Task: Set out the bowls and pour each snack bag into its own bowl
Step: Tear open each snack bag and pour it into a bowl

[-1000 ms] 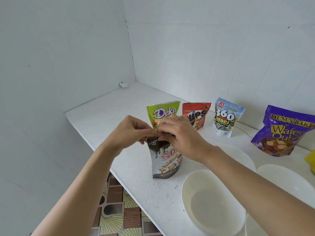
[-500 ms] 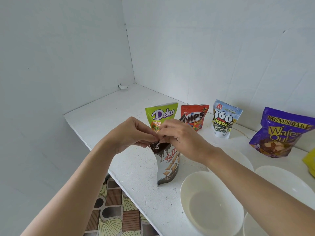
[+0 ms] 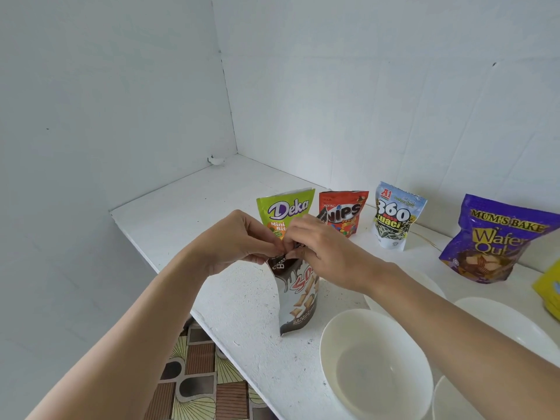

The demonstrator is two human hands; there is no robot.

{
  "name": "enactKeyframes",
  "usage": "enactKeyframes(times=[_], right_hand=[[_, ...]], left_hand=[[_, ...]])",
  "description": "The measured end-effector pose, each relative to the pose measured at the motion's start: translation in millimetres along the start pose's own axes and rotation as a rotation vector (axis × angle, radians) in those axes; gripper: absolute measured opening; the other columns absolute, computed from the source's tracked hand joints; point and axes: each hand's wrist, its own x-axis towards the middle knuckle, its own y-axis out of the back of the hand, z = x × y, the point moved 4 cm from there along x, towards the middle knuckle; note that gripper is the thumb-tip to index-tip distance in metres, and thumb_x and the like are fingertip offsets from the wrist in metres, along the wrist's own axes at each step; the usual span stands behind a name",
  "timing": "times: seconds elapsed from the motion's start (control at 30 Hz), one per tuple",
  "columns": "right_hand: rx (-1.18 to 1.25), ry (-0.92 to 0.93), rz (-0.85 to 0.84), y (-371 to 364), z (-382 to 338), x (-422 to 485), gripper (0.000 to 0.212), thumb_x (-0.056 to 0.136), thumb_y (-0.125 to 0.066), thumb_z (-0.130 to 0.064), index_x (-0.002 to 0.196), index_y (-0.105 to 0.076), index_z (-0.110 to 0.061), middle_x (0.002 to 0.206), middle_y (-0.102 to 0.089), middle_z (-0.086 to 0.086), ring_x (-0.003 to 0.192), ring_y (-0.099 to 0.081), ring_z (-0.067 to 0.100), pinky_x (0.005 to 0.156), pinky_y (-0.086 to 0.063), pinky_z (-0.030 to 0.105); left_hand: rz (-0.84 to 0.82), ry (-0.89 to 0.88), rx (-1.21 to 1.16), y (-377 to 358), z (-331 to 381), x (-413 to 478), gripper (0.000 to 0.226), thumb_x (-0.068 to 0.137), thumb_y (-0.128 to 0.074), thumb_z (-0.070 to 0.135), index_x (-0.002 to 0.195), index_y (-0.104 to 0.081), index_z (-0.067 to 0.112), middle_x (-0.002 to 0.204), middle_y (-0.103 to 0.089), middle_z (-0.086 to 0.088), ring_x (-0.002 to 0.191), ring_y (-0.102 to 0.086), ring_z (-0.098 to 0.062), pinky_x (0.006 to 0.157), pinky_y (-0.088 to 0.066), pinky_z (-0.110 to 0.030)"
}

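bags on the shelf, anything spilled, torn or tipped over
Nothing spilled. The brown bag looks partly torn at the top, a strip sticking up where the left hand and right hand pinch it. The purple bag slumps tilted.

Legible print, back row, left to right: green bag reads "Deka" in purple script, with "Mini Bit…" below, the end covered. The red bag reads "NIPS", first letter partly covered; white-and-blue bag reads "A1" at top left, then "360" and "kuaci"; purple bag reads "MUM'S BAKE…" over "Wafer Qu…", both running off its curved side. Brown-and-white bag in front shows red letters "So…", remainder lost in a fold; yellow bag at right edge, print too blurred to read.
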Motion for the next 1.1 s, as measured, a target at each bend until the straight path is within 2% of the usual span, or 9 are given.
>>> enactKeyframes(times=[0.07,0.27,0.43,0.53,0.67,0.8,0.9,1.0,1.1], right_hand=[[-0.010,0.009,-0.002,-1,-1,0,0.019,0.091,-0.056,0.010,0.089,-0.060,-0.008,0.094,-0.056,-0.001,0.097,-0.048,0.019,0.083,-0.042,0.032],[-0.023,-0.001,-0.017,-1,1,-1,0.017,0.091,-0.059,0.008,0.089,-0.059,-0.008,0.093,-0.054,-0.002,0.095,-0.046,0.016,0.082,-0.041,0.031],[-0.021,0.020,-0.038,-2,-5,-2,0.012,0.093,-0.063,-0.001,0.088,-0.060,-0.011,0.091,-0.054,-0.004,0.094,-0.045,0.015,0.081,-0.039,0.024],[-0.026,0.008,0.005,2,-5,-3,0.009,0.093,-0.068,-0.009,0.087,-0.063,-0.013,0.091,-0.053,-0.008,0.094,-0.045,0.012,0.082,-0.039,0.023],[-0.031,-0.060,0.036,6,1,-6,0.017,0.090,-0.074,-0.030,0.098,-0.068,-0.017,0.100,-0.055,-0.008,0.103,-0.049,0.012,0.090,-0.043,0.031],[-0.083,-0.176,0.024,8,9,-11,0.031,0.086,-0.074,-0.048,0.107,-0.067,-0.026,0.110,-0.043,-0.008,0.112,-0.047,0.010,0.095,-0.047,0.036],[-0.110,-0.185,0.016,7,11,-10,0.028,0.089,-0.072,-0.043,0.110,-0.064,-0.027,0.110,-0.042,-0.006,0.107,-0.049,0.011,0.086,-0.050,0.033],[-0.089,-0.151,-0.004,8,12,-9,0.014,0.093,-0.070,-0.029,0.104,-0.065,-0.021,0.111,-0.044,-0.005,0.100,-0.044,0.003,0.083,-0.039,0.024],[-0.023,-0.121,-0.033,11,11,-12,0.007,0.093,-0.070,-0.023,0.097,-0.064,-0.024,0.111,-0.043,-0.007,0.100,-0.042,-0.010,0.084,-0.037,0.018]], left_hand=[[0.025,-0.007,0.028,-2,1,-1,0.015,0.080,-0.076,-0.010,0.094,-0.080,-0.005,0.098,-0.073,-0.033,0.084,-0.065,-0.029,0.088,-0.059,-0.043],[0.150,-0.037,0.161,-9,10,-3,0.018,0.074,-0.074,-0.010,0.080,-0.083,0.004,0.075,-0.072,-0.026,0.058,-0.053,-0.011,0.060,-0.046,-0.023],[0.255,-0.062,0.214,-11,12,-8,0.010,0.074,-0.080,-0.004,0.076,-0.083,0.006,0.054,-0.069,-0.001,0.044,-0.054,-0.001,0.046,-0.038,-0.012],[0.192,-0.066,0.281,-14,16,-14,0.015,0.078,-0.075,-0.003,0.075,-0.082,0.011,0.047,-0.061,0.010,0.043,-0.051,0.000,0.048,-0.037,-0.009],[0.159,-0.066,0.312,-15,15,-18,0.018,0.081,-0.074,0.003,0.077,-0.082,0.018,0.063,-0.070,0.012,0.060,-0.058,-0.003,0.061,-0.045,-0.016],[0.104,-0.047,0.284,-18,16,-19,0.020,0.086,-0.070,-0.001,0.091,-0.083,0.013,0.053,-0.064,0.023,0.049,-0.053,0.003,0.048,-0.037,-0.004],[0.107,-0.046,0.293,-20,20,-17,0.024,0.083,-0.070,-0.004,0.090,-0.085,0.014,0.053,-0.066,0.015,0.048,-0.051,0.001,0.049,-0.037,-0.007],[0.123,-0.065,0.327,-22,22,-14,0.027,0.080,-0.072,-0.001,0.084,-0.086,0.022,0.064,-0.074,0.001,0.056,-0.051,-0.005,0.058,-0.042,-0.017],[0.188,-0.060,0.343,-19,18,-12,0.026,0.084,-0.069,0.000,0.085,-0.086,0.020,0.050,-0.065,0.014,0.046,-0.050,0.001,0.047,-0.036,-0.011]])
